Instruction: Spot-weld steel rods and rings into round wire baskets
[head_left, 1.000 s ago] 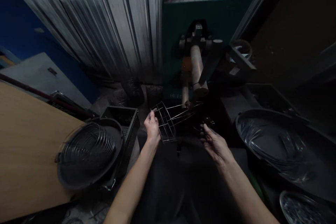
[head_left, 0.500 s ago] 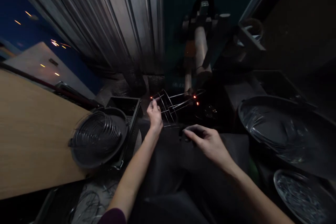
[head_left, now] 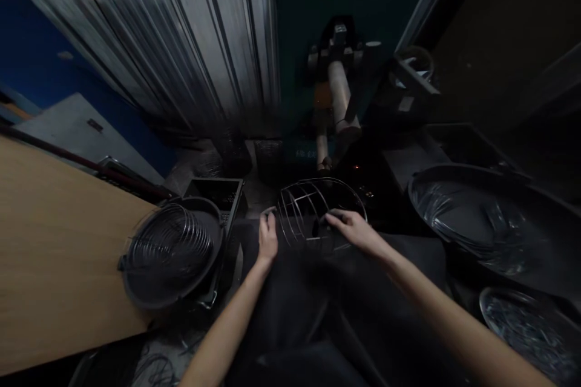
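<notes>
A round cage of thin bright wire (head_left: 297, 208), with hoops and cross wires, is in front of my lap below the machine's arm. My left hand (head_left: 268, 236) is at its left side, fingers pointing up and pressed together against the edge wires. My right hand (head_left: 356, 231) closes on the near right part of the cage, thumb and forefinger together. A small black piece (head_left: 316, 227) shows among the wires by the right fingertips; I cannot make out whether it is a covered fingertip. Dark cloth (head_left: 313, 308) covers my lap.
Ahead stands a green machine (head_left: 295, 24) with a pale cylindrical arm (head_left: 339, 87). On the left, a dark round pan (head_left: 149, 290) holds wire rings (head_left: 175, 233) beside a black crate (head_left: 236, 187). Another wide pan (head_left: 420, 178) with wire parts and a smaller bowl (head_left: 488, 308) are at right.
The wire cage has come down and toward me, away from the machine arm, and turned. My right hand has moved up onto it. Most of the flying sparks are gone.
</notes>
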A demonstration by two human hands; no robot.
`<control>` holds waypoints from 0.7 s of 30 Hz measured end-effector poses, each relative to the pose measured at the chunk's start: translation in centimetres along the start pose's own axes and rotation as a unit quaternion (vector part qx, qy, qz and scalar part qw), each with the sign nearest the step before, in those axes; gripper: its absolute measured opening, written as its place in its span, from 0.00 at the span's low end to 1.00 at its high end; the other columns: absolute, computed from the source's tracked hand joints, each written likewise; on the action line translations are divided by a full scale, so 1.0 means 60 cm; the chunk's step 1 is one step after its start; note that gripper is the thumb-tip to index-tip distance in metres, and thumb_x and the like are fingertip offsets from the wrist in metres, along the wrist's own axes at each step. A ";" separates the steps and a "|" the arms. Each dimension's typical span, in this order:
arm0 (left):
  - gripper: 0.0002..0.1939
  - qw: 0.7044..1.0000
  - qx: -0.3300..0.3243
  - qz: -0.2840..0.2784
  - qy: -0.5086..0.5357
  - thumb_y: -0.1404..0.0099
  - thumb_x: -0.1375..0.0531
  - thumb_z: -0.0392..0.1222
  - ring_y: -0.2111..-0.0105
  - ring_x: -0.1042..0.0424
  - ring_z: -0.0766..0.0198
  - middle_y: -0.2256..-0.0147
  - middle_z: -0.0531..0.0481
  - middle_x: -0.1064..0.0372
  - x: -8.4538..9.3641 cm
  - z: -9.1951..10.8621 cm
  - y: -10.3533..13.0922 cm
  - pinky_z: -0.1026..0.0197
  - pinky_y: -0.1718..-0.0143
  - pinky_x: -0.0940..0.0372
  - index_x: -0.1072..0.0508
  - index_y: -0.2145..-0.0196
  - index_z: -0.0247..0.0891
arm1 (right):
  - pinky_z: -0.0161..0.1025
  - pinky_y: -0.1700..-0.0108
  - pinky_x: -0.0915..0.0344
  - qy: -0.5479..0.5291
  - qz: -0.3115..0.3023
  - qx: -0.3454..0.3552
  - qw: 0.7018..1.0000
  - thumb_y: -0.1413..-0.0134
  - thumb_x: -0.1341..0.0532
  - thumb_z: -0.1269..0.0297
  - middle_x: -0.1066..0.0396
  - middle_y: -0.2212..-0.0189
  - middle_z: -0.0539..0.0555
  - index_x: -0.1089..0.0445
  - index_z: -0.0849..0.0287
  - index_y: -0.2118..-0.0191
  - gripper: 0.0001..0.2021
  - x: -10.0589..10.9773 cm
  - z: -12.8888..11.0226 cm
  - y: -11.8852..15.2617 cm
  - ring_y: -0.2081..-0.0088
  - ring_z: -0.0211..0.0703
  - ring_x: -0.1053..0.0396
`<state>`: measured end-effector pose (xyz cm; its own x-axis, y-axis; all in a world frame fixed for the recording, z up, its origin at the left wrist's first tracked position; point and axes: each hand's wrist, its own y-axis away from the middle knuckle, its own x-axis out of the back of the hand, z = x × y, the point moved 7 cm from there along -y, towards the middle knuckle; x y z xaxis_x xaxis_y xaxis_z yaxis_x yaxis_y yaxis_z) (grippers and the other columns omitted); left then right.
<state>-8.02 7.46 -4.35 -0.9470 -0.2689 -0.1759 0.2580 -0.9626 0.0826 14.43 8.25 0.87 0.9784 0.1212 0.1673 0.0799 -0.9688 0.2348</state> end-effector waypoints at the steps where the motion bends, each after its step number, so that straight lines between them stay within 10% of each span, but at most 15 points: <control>1: 0.22 0.995 0.086 0.011 0.043 0.38 0.45 0.57 0.56 0.31 0.57 0.59 0.40 0.29 0.003 -0.017 -0.009 0.55 0.51 0.39 0.28 0.58 0.36 | 0.41 0.60 0.35 0.012 0.008 0.012 1.000 0.58 0.35 0.55 0.24 0.70 0.52 0.24 0.56 0.71 0.10 -0.007 0.016 0.014 0.64 0.48 0.29; 4: 0.24 0.946 0.278 -0.001 0.164 0.33 0.51 0.56 0.68 0.27 0.60 0.67 0.39 0.28 -0.019 -0.049 -0.017 0.59 0.63 0.35 0.29 0.63 0.30 | 0.47 0.52 0.37 0.074 0.040 0.059 0.995 0.57 0.36 0.59 0.24 0.67 0.53 0.24 0.52 0.72 0.06 -0.029 0.049 0.058 0.60 0.52 0.29; 8: 0.13 0.920 0.314 0.068 0.225 0.34 0.45 0.45 0.81 0.35 0.70 0.81 0.52 0.35 -0.041 -0.055 -0.013 0.67 0.76 0.40 0.31 0.69 0.31 | 0.48 0.56 0.35 0.118 0.045 0.083 0.989 0.55 0.38 0.58 0.25 0.70 0.53 0.24 0.50 0.70 0.07 -0.012 0.074 0.111 0.66 0.51 0.29; 12: 0.10 0.931 0.268 0.097 0.229 0.39 0.39 0.43 0.86 0.47 0.77 0.85 0.61 0.47 -0.062 -0.050 0.000 0.72 0.81 0.49 0.31 0.70 0.32 | 0.51 0.54 0.39 0.181 0.268 0.038 0.946 0.57 0.41 0.54 0.27 0.65 0.56 0.28 0.48 0.70 0.09 0.186 0.122 0.194 0.60 0.55 0.30; 16: 0.18 0.953 0.174 0.125 0.212 0.42 0.39 0.53 0.87 0.54 0.79 0.85 0.63 0.52 -0.070 -0.024 0.007 0.72 0.84 0.58 0.33 0.72 0.33 | 0.57 0.64 0.47 0.255 0.419 -0.212 0.845 0.65 0.39 0.54 0.42 0.83 0.60 0.46 0.45 0.86 0.14 0.397 0.245 0.290 0.68 0.64 0.34; 21: 0.21 0.981 0.056 0.109 0.152 0.42 0.41 0.58 0.88 0.58 0.77 0.85 0.64 0.56 -0.088 0.021 -0.002 0.71 0.86 0.64 0.32 0.64 0.35 | 0.54 0.68 0.51 0.200 0.395 -0.359 0.822 0.74 0.38 0.61 0.53 0.86 0.53 0.54 0.46 0.89 0.18 0.460 0.345 0.321 0.72 0.64 0.36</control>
<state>-3.31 9.05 -2.22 -0.7664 -0.4819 -0.4248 0.4096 -0.8760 0.2548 46.89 -11.53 -9.82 0.5192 -0.2840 0.8061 -0.8232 -0.4198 0.3823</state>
